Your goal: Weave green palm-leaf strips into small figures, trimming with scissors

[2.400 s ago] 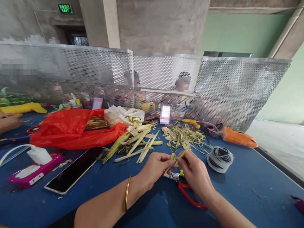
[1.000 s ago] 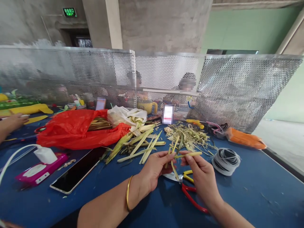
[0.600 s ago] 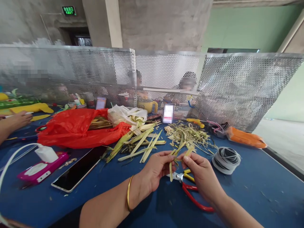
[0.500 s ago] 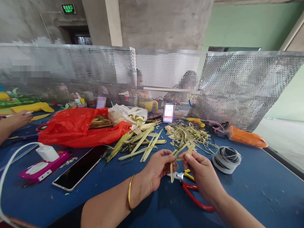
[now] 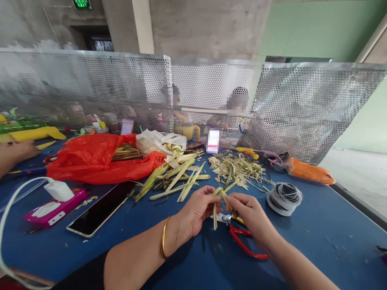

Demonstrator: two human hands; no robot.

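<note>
A folded bundle of yellow-green leaf strips (image 5: 222, 193) is held between the worker's two hands, just above the blue table (image 5: 193, 268) and straight ahead of the body. Its longest loose end hangs almost upright below the left hand (image 5: 200, 209), to which it lies nearer, while another end slants up and away to the right, toward a heap of shredded leaf (image 5: 242, 169). Whether it is one strip or several crossed together, I can't tell from where I stand. The left thumb and forefinger pinch the fold from its left side, with the other fingers curled loosely beneath. The right hand (image 5: 246, 206) closes on the opposite side, thumb against forefinger, gripping a short bit mostly hidden by the fingers; the fingertips of both hands nearly meet. Below them, on the table, lie red-handled shears (image 5: 233, 233), blades pointing left beneath the hanging end, one yellow grip partly covered by the right hand. Farther out, a coil of pale cord (image 5: 284, 199) sits right of the right hand, loose leaf lengths (image 5: 181, 181) lie beyond the left, and past those a red plastic bag (image 5: 87, 159) spreads beside a phone (image 5: 101, 211).
</note>
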